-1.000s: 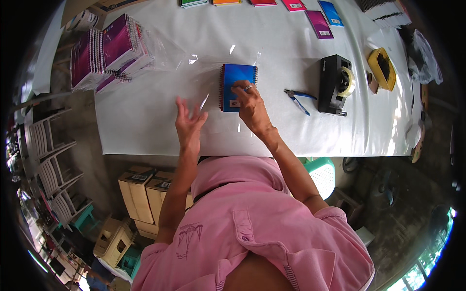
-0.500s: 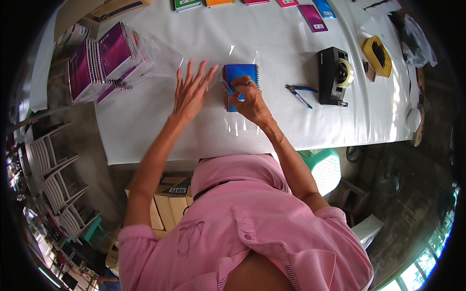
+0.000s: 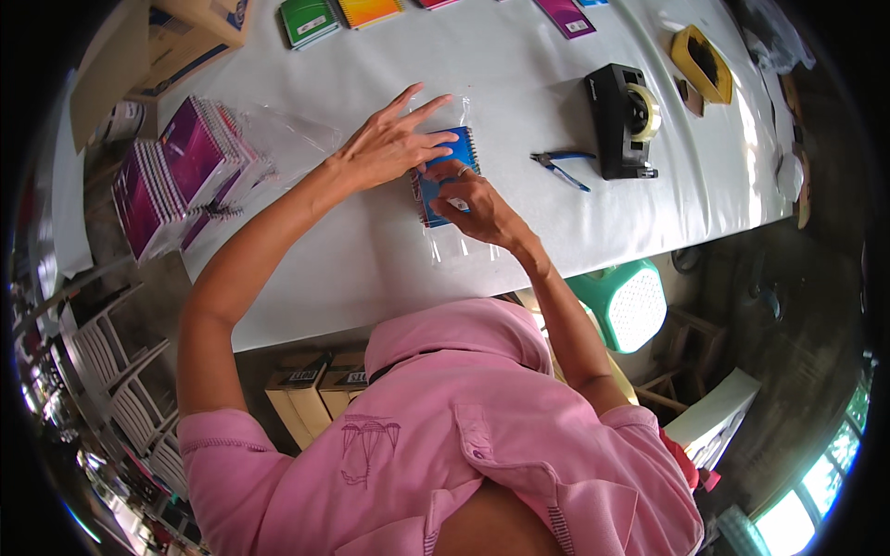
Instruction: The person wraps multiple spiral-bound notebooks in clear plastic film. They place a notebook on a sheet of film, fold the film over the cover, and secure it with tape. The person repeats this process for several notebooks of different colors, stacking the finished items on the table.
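Note:
A small blue spiral notebook (image 3: 447,148) lies on the white-covered table, with clear plastic film (image 3: 464,246) showing beyond its edges. My left hand (image 3: 394,144) reaches across its upper left corner, fingers spread, the fingertips over the cover. On the lower half of the cover rests my right hand (image 3: 477,208), wearing a ring. Its fingers are bent and its thumb stands apart from them; no held object shows. Whether either hand touches the film is unclear.
Wrapped purple notebooks (image 3: 199,153) are stacked at the left near a cardboard box (image 3: 190,42). Blue-handled pliers (image 3: 563,167), a black tape dispenser (image 3: 616,120) and a yellow container (image 3: 702,65) lie to the right. Green (image 3: 309,20) and orange (image 3: 371,9) notebooks lie at the back.
My left hand has moved right, from beside the notebook to over its upper part. My right hand stays on the cover, its fingers shifted slightly. The whole view has turned a little.

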`<state>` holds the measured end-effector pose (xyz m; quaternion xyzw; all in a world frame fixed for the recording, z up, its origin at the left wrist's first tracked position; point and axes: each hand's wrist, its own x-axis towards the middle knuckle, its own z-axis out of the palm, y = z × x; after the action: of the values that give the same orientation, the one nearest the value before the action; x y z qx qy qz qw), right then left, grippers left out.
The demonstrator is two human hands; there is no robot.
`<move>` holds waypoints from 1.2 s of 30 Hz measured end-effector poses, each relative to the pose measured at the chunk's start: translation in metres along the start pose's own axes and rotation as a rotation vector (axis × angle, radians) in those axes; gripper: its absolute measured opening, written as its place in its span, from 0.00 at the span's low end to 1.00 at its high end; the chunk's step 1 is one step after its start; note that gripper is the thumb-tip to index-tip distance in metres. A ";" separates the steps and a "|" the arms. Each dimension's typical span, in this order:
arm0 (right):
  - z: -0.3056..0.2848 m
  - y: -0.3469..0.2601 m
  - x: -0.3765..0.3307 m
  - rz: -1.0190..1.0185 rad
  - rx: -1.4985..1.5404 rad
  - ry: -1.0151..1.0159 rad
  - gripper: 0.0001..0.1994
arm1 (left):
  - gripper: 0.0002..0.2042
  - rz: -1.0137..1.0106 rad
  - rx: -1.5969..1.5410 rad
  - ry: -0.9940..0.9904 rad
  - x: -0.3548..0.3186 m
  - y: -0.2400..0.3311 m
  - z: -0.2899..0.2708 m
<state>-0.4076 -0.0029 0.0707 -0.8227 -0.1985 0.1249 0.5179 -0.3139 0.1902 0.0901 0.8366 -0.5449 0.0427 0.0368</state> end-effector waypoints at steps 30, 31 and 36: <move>-0.043 0.010 -0.010 -0.176 -0.599 -0.115 0.12 | 0.27 -0.272 -0.283 0.040 0.033 0.007 0.011; -0.042 0.010 -0.011 -0.179 -0.603 -0.110 0.12 | 0.30 -0.304 -0.311 0.000 0.036 0.006 0.011; -0.064 0.013 -0.030 -0.193 -0.441 -0.023 0.14 | 0.48 -0.465 -0.234 -0.238 0.066 0.013 0.014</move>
<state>-0.4055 -0.0729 0.0866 -0.8915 -0.3047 0.0379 0.3331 -0.2985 0.1235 0.0836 0.9283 -0.3402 -0.1285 0.0778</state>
